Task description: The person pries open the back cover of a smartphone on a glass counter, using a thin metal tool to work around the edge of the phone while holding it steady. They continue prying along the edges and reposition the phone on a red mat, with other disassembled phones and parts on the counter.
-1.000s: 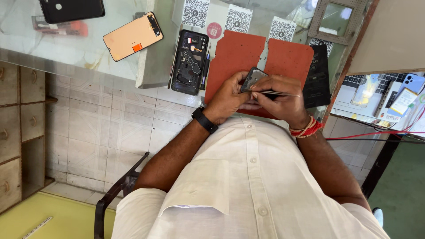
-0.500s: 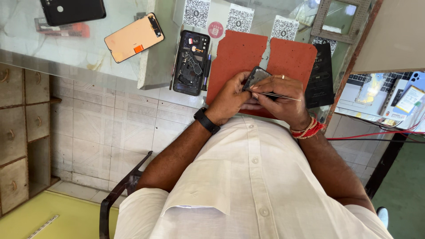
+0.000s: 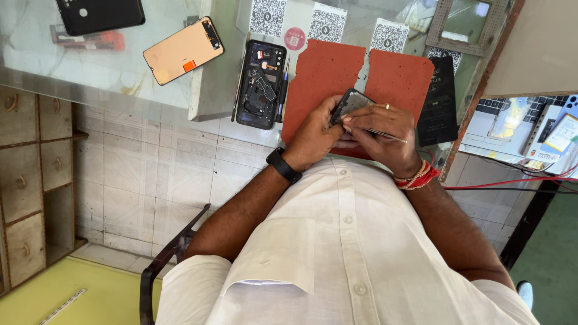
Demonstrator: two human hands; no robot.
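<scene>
**Two hands close on a small dark phone part over a red work mat**

Seen from above, a person in a white buttoned shirt works at a glass-topped table (image 3: 90, 72). The left hand (image 3: 316, 135), a black band on its wrist, cups a small dark phone part (image 3: 351, 103), curled fingers gripping it from the side; much of the part is hidden behind fingers, and its exact kind is hard to make out. The right hand (image 3: 382, 135), wearing a ring and red-and-white thread bracelets, is pinched around a thin metal tool (image 3: 385, 135), its tip lost from sight against the part. Both hands hover just above two rough-textured red mats (image 3: 325, 78), rectangular with rounded corners, lying side by side.

Left of the mats lies an opened phone body (image 3: 260, 84), its dark innards exposed, with a slim blue-handled tool (image 3: 282, 90) along its right edge. Further left rests a peach-coloured flat screen panel (image 3: 183, 50) with an orange tab. A black phone (image 3: 99, 13) is cut off by the top edge, and a reddish object (image 3: 90, 41) beneath the glass is blurred. A glossy black back cover (image 3: 438, 102) sits just right of the mats. White printed cards (image 3: 289, 21) line the far side. At the right edge, a laptop (image 3: 512, 123) is partly covered by clutter.
</scene>
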